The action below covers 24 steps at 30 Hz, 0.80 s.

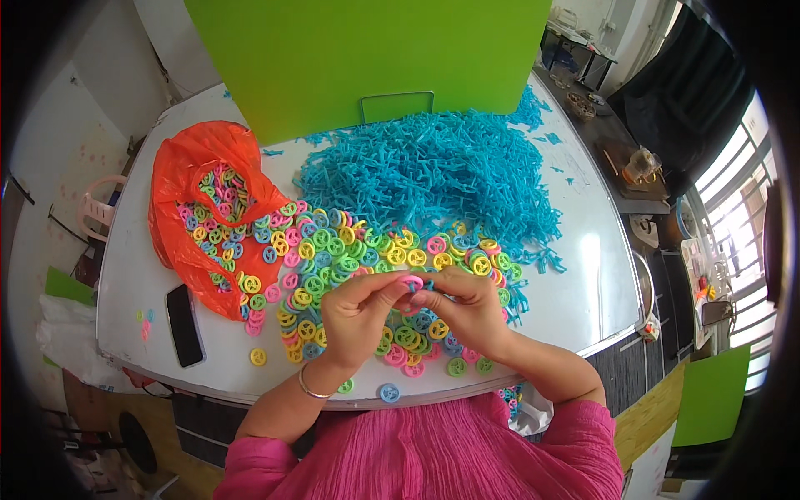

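Observation:
Above the front of the table, my two hands meet at the fingertips. My left hand [354,321] pinches a small pink plastic wheel [409,282]. From the other side, my right hand [468,312] pinches a small blue plastic piece [430,285] against the wheel; the fingers partly cover both. Beneath and around my hands spreads a heap of pink, yellow, green and blue plastic wheels [337,246]. Behind it lies a large pile of thin blue plastic pieces [425,171].
At the left, a red plastic bag [171,212] lies open with more wheels inside. A dark phone [185,325] rests near it on the white table [575,300]. A green board [367,58] stands at the back. Single wheels, one yellow [258,357] and one blue [389,392], lie near the front edge.

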### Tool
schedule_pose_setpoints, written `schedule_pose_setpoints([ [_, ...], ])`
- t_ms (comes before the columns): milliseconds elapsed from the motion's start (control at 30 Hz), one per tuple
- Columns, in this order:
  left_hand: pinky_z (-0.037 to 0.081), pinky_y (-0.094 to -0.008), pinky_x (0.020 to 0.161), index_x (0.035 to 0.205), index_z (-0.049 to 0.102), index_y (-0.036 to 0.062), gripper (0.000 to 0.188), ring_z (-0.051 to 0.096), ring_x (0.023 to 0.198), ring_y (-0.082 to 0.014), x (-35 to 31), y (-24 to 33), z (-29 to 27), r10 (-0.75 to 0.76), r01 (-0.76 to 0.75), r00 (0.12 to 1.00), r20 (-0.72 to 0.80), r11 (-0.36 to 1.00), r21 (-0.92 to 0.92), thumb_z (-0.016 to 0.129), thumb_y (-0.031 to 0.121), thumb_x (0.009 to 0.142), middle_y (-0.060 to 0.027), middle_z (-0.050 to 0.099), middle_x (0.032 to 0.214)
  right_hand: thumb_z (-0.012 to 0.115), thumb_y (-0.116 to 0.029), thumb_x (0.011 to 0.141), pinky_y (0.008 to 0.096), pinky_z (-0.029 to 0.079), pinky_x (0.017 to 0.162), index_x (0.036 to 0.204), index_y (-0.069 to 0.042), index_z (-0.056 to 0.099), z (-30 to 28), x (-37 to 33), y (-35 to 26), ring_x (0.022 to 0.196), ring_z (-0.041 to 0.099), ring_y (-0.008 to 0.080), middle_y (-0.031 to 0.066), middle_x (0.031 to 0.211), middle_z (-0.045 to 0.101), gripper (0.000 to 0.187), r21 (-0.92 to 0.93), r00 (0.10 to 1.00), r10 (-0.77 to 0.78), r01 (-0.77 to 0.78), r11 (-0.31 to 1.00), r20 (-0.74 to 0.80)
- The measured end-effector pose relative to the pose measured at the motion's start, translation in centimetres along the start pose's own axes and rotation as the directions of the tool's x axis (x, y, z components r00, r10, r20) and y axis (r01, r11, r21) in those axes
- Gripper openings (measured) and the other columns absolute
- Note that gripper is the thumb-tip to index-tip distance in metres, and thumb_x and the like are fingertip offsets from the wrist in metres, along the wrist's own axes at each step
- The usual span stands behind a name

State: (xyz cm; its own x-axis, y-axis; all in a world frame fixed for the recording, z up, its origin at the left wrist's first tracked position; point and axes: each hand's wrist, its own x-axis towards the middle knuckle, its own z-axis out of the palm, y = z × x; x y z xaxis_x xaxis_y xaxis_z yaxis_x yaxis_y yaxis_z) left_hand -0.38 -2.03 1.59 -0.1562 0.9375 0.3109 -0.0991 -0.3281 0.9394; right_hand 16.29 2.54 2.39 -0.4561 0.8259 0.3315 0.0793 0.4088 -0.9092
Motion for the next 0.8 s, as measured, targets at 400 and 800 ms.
schedule_pose_setpoints([
  [400,0.057,-0.0246,0.064,0.100,0.068,-0.0035,0.013,0.066,0.074,-0.0137,-0.3,-0.1,0.1,-0.018,0.017,0.999,-0.035,0.999,-0.050,0.061,0.005,0.092,-0.0093,0.068,0.088,0.074,-0.006,0.076,0.0343,0.043,0.055,0.110,-0.003,0.068,-0.7,0.3,-0.7,0.061,0.053,0.0202,0.0045,0.064,0.055,0.035,-0.415,0.943,-0.327,0.320,0.851,0.057],
  [800,0.057,-0.0296,0.077,0.111,0.063,-0.0016,0.021,0.066,0.086,-0.0167,0.2,-0.8,-0.3,0.041,-0.036,0.995,0.094,0.998,-0.060,0.056,0.012,0.097,-0.0116,0.066,0.103,0.076,-0.005,0.076,0.0316,0.043,0.059,0.113,-0.006,0.069,-1.3,0.5,-1.1,0.065,0.057,0.0184,0.0074,0.075,0.064,0.037,-0.266,0.989,-0.145,0.148,0.953,0.031],
])
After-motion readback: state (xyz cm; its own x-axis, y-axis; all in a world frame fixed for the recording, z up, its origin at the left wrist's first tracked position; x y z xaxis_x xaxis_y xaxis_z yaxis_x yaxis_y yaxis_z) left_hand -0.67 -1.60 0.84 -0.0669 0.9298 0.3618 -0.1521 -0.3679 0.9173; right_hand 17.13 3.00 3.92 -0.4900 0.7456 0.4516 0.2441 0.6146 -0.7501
